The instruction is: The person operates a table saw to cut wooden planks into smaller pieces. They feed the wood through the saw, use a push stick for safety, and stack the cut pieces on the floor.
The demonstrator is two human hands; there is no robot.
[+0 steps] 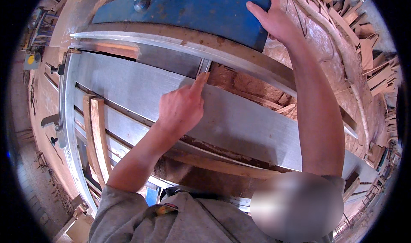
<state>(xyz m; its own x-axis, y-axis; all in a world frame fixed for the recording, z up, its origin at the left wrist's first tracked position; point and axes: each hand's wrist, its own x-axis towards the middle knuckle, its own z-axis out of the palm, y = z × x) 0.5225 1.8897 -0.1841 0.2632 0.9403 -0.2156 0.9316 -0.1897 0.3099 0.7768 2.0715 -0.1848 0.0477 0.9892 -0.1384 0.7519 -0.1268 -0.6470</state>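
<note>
1. The left hand (182,106) rests on the grey metal table (239,123) of a woodworking machine — forefinger stretched out straight, the other fingers curled under, holding nothing.
2. The tip of that forefinger touches the near edge of a narrow slot (204,65) in the metal, just beyond the hand.
3. The right hand (274,20) is farther off and to the right of the left hand, fingers laid flat over the corner of a blue guard cover (188,5), the thumb hidden behind it; whether it grips or only presses I cannot tell.
4. Between the two hands runs a long metal fence rail (180,44), with a bed of sawdust (248,84) right of the forefinger.
5. Left of the left wrist and nearer the body, two wooden strips (97,131) lie side by side across the table's rails.
6. Beyond the right forearm — a heap of wood offcuts (364,41).
</note>
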